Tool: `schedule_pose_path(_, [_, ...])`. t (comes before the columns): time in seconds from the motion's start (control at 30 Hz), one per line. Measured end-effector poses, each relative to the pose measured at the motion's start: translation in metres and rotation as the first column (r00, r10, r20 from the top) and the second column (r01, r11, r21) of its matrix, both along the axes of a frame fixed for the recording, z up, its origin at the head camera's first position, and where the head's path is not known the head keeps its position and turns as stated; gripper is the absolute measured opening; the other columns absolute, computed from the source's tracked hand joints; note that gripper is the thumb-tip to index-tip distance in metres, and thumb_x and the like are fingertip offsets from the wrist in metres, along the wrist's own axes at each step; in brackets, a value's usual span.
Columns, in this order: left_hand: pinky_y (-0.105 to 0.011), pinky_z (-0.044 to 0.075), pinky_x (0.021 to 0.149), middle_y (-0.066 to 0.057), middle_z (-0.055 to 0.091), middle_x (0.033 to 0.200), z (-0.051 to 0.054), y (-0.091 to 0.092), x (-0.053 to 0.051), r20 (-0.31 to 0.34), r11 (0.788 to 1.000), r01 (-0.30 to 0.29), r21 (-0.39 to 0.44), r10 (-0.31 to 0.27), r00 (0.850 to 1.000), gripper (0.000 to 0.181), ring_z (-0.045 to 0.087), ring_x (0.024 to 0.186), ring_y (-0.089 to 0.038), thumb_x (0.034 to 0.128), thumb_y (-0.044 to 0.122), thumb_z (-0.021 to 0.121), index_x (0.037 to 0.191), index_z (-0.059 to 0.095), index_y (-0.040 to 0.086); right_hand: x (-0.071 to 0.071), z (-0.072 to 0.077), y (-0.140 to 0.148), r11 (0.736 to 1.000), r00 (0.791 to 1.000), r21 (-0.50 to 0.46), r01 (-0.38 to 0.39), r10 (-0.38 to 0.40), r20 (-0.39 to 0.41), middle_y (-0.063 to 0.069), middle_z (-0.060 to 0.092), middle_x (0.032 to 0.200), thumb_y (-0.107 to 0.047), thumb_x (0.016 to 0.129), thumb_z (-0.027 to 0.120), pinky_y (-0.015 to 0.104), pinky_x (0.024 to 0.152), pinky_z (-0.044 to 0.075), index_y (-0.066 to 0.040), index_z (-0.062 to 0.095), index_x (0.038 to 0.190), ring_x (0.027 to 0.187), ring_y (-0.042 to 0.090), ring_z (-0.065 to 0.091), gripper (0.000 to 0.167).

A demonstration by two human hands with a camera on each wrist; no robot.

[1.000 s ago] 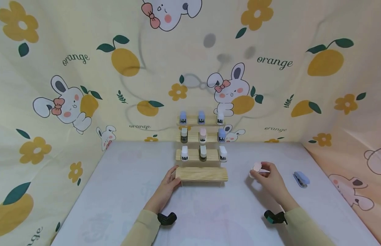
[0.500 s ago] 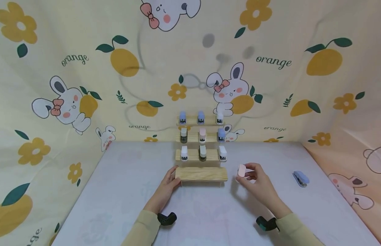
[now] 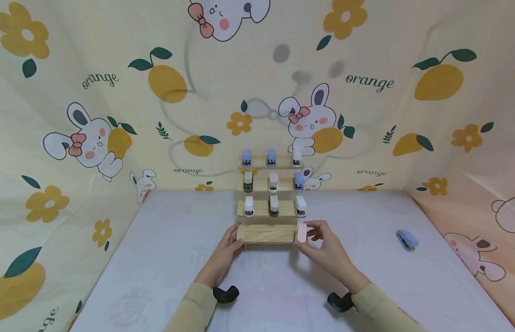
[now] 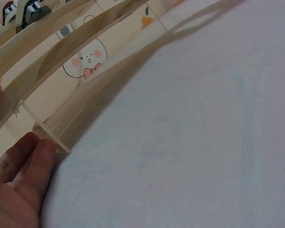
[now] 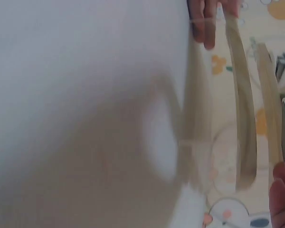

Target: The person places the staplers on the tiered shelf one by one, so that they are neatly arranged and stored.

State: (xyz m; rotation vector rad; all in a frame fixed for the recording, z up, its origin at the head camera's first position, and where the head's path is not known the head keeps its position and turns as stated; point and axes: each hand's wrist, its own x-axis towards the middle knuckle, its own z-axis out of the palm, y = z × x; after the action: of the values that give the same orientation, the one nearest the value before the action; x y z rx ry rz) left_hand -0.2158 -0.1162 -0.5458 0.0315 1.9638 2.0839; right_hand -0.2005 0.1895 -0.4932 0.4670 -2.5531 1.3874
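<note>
My left hand (image 3: pixel 222 253) grips the left end of the bottom board (image 3: pixel 267 234) of a tiered wooden display rack. In the left wrist view its fingers (image 4: pixel 38 161) lie beside the rack's clear leg (image 4: pixel 45 126). A pink mini stapler (image 3: pixel 302 232) is pinched between the thumb and fingers of my right hand (image 3: pixel 326 244), over that board's right end. Whether it touches the wood I cannot tell. Only the right hand's fingertips (image 5: pixel 281 199) show in the right wrist view, low at the right edge.
Behind, three upper tiers bear several mini staplers, such as a white one (image 3: pixel 249 206), a pink one (image 3: pixel 273 181) and a blue one (image 3: pixel 247 157). Another blue stapler (image 3: pixel 407 240) lies on the white tabletop (image 3: pixel 178 221) at the right. A patterned cloth (image 3: pixel 216 92) hangs behind.
My right hand has moved left with the pink stapler, from the tabletop's right side to the bottom board's right end. The left hand has stayed on the rack.
</note>
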Motion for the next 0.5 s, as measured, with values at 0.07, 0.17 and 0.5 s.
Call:
schedule_pose_path(0.07, [-0.048, 0.021, 0.114, -0.014, 0.03, 0.154, 0.0, 0.0, -0.001, 0.001, 1.0, 0.004, 0.009, -0.004, 1.0, 0.055, 0.037, 0.136, -0.026, 0.1015, 0.023, 0.048, 0.151, 0.027, 0.032, -0.001, -0.001, -0.007, 1.0, 1.0, -0.01, -0.009, 0.009, 0.004, -0.002, 0.061, 0.106, -0.036, 0.077, 0.082, 0.047, 0.081, 0.049, -0.018, 0.049, 0.123, 0.095, 0.022, 0.058, 0.06])
schedule_pose_path(0.17, [-0.046, 0.024, 0.114, -0.014, 0.027, 0.155, 0.0, 0.0, -0.002, 0.001, 1.0, 0.01, 0.029, -0.01, 1.0, 0.054, 0.037, 0.136, -0.026, 0.1019, 0.022, 0.046, 0.151, 0.027, 0.031, -0.002, -0.003, -0.019, 1.0, 1.0, -0.015, -0.017, 0.017, 0.025, -0.002, 0.061, 0.106, -0.041, 0.076, 0.082, 0.045, 0.082, 0.048, -0.019, 0.049, 0.123, 0.096, 0.02, 0.057, 0.061])
schedule_pose_path(0.5, [-0.046, 0.028, 0.112, -0.016, 0.03, 0.153, 0.003, 0.0, -0.001, 0.015, 0.999, 0.008, 0.046, -0.009, 1.0, 0.054, 0.04, 0.134, -0.027, 0.1018, 0.02, 0.045, 0.152, 0.026, 0.027, -0.011, -0.007, -0.064, 0.991, 0.988, -0.085, -0.099, 0.108, 0.107, -0.003, 0.059, 0.112, -0.034, 0.078, 0.082, 0.036, 0.088, 0.052, -0.018, 0.051, 0.124, 0.101, 0.013, 0.06, 0.058])
